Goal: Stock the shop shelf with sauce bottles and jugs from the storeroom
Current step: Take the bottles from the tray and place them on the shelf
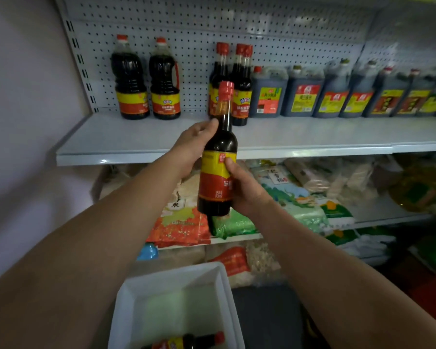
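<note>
Step in hand: carrying one sauce bottle (218, 157) up to the shelf (141, 139). The bottle is upright with a slight tilt, held in the air in front of the shelf's front edge and not yet resting on it. The left hand (195, 144) wraps the shoulder and lower neck from the left; the right hand (244, 187) clasps the labelled body from the right, thumb across the label. Along the shelf's back stand two handled bottles (146, 79) toward its left end, a cluster of tall bottles (233, 81) near the middle, and a row of jugs (337, 93) running to the right. In my judgement, the next move calls for setting the bottle down beside the matching tall bottles without knocking them. A white tub (176, 295) below holds one more bottle (186, 342) lying flat.
</note>
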A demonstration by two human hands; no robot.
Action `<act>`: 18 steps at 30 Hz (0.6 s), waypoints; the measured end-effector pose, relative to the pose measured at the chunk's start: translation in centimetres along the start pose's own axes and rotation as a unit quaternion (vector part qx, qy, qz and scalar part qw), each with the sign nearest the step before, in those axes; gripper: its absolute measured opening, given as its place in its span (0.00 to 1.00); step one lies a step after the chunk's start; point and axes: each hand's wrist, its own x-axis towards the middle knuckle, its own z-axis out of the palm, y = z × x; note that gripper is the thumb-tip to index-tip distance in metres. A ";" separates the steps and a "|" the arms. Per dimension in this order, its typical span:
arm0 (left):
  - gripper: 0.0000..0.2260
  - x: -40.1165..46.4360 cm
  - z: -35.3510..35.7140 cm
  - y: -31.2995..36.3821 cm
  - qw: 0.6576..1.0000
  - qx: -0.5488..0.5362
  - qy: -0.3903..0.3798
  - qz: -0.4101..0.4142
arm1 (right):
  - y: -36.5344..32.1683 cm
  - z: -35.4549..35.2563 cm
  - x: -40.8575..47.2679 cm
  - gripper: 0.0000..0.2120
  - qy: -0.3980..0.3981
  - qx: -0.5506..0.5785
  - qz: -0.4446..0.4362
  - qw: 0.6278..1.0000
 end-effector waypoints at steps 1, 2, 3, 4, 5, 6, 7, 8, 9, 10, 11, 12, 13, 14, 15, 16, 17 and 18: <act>0.21 -0.1 0.1 -0.1 0.999 0.038 -0.004 0.000 | -0.7 -0.1 0.6 0.43 0.023 0.001 -0.020 1.000; 0.22 -0.1 0.1 -0.4 0.998 0.066 -0.007 -0.001 | -1.5 -0.3 1.1 0.43 0.046 0.003 -0.036 0.998; 0.23 -0.1 0.1 -0.8 0.996 0.085 -0.012 -0.003 | -2.4 -0.5 1.7 0.43 0.066 0.004 -0.048 0.997; 0.24 0.1 0.2 -1.1 0.995 0.095 -0.022 -0.005 | -3.3 -0.7 2.3 0.43 0.087 0.003 -0.058 0.994; 0.26 0.5 0.3 -1.4 0.994 0.103 -0.038 -0.002 | -4.1 -0.9 2.8 0.42 0.106 0.002 -0.066 0.992; 0.29 1.0 0.6 -1.5 0.992 0.111 -0.052 0.008 | -5.0 -1.1 3.2 0.40 0.119 0.001 -0.073 0.990; 0.32 1.6 1.0 -1.5 0.991 0.122 -0.055 0.024 | -5.8 -1.1 3.6 0.38 0.127 -0.002 -0.079 0.989; 0.34 2.3 1.5 -1.4 0.989 0.133 -0.045 0.041 | -6.6 -1.2 4.0 0.34 0.131 -0.009 -0.085 0.988; 0.34 2.9 1.9 -1.1 0.988 0.139 -0.028 0.054 | -7.3 -1.4 4.4 0.29 0.133 -0.020 -0.090 0.987; 0.35 3.6 2.2 -0.8 0.988 0.137 -0.011 0.064 | -7.9 -1.6 4.8 0.24 0.128 -0.033 -0.095 0.987; 0.35 4.3 2.4 -0.6 0.989 0.133 0.001 0.069 | -8.5 -1.8 5.1 0.21 0.118 -0.049 -0.099 0.987; 0.34 5.0 2.6 -0.3 0.989 0.130 0.009 0.071 | -9.0 -2.1 5.5 0.19 0.108 -0.068 -0.101 0.987; 0.33 5.6 2.7 -0.1 0.989 0.131 0.012 0.074 | -9.5 -2.7 5.9 0.20 0.100 -0.085 -0.100 0.986; 0.31 6.4 2.8 0.1 0.988 0.132 0.011 0.079 | -9.8 -3.2 6.4 0.20 0.093 -0.102 -0.099 0.986; 0.29 7.1 2.9 0.3 0.988 0.133 0.009 0.081 | -10.1 -3.7 6.9 0.21 0.089 -0.114 -0.100 0.984; 0.29 7.9 3.1 0.4 0.988 0.132 0.008 0.083 | -10.4 -4.2 7.4 0.21 0.086 -0.123 -0.101 0.984; 0.30 8.7 3.3 0.5 0.988 0.132 0.008 0.084 | -10.5 -4.8 8.0 0.22 0.083 -0.127 -0.102 0.983; 0.30 9.4 3.5 0.6 0.987 0.134 0.004 0.086 | -10.7 -5.3 8.5 0.22 0.084 -0.131 -0.104 0.982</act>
